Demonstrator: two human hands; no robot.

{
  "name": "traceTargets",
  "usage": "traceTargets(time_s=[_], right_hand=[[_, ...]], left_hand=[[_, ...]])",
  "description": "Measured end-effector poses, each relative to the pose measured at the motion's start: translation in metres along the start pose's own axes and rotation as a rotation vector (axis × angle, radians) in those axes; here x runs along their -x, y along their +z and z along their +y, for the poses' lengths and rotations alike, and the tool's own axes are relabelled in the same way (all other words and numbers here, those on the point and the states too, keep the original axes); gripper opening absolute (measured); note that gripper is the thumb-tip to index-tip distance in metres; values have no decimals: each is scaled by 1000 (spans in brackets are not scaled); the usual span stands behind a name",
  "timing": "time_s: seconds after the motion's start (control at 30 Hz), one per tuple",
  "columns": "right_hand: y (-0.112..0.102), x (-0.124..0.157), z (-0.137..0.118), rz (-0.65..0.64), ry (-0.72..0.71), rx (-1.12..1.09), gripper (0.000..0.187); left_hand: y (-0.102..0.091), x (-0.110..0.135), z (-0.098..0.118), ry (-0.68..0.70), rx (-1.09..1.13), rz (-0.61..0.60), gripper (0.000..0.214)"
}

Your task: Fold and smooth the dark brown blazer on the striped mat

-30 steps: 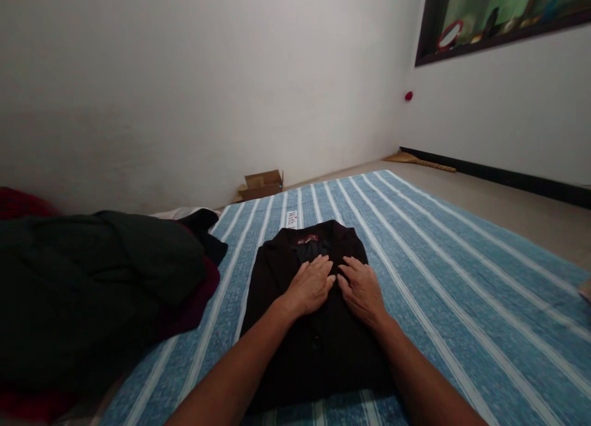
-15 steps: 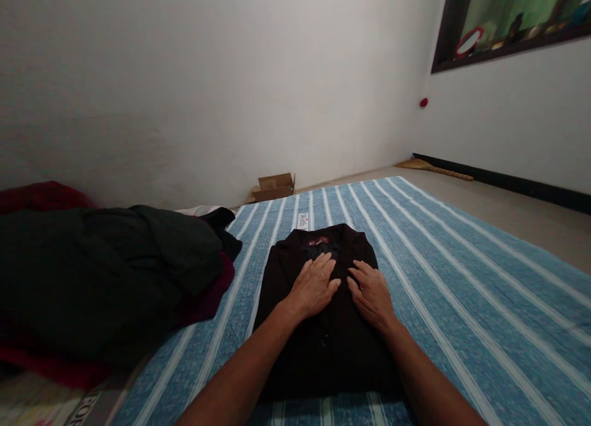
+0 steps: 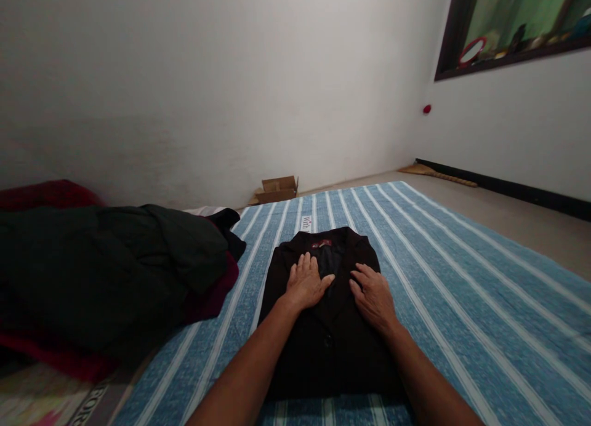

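A dark jacket (image 3: 332,358) lies folded into a rectangle on the blue striped sheet (image 3: 443,303), its collar at the far end and a small red label inside the neck. A button shows on its front, below the lapels. My left hand (image 3: 306,285) rests flat on the left lapel area, fingers stretched and thumb apart. On the right side of the chest lies my right hand (image 3: 373,295), palm down with its fingers slightly spread. Neither hand grasps the cloth.
At the left is a heap of dark green clothing (image 3: 115,272) with a red garment (image 3: 55,195) behind it. An open cardboard box (image 3: 277,191) stands by the wall. A broom-like object (image 3: 436,172) lies on the floor at right, below a window (image 3: 512,32).
My left hand has slid left across the jacket, widening the gap between my hands and uncovering more of the neck lining. My right hand stays nearly in place. The view has shifted slightly.
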State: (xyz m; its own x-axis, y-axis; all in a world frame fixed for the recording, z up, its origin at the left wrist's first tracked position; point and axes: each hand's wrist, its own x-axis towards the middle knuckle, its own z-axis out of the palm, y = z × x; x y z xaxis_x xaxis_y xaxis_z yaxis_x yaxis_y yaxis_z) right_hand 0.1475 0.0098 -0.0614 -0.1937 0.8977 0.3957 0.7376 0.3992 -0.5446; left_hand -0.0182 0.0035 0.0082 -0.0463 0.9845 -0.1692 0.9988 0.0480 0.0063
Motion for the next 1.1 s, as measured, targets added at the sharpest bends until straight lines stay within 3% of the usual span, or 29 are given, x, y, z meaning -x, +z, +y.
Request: traceTargets(time_s=[0.17,0.33,0.5,0.63,0.9,1.1], right_hand=[[1,0,1,0,-5,0,30],[2,0,3,7,-15,-3,30],[4,0,5,17,-34,-1,31],[5,0,8,13,-41,10,30],[9,1,12,32,-56,5,30],[7,0,10,22,-50,18,30]], left_hand=[[4,0,0,-7,20,10,78],[-5,7,1,15,48,37,73],[-18,31,11,117,99,81,69],[-22,52,24,211,151,46,69],[-5,62,33,270,191,-69,73],[9,60,32,247,192,-43,73]])
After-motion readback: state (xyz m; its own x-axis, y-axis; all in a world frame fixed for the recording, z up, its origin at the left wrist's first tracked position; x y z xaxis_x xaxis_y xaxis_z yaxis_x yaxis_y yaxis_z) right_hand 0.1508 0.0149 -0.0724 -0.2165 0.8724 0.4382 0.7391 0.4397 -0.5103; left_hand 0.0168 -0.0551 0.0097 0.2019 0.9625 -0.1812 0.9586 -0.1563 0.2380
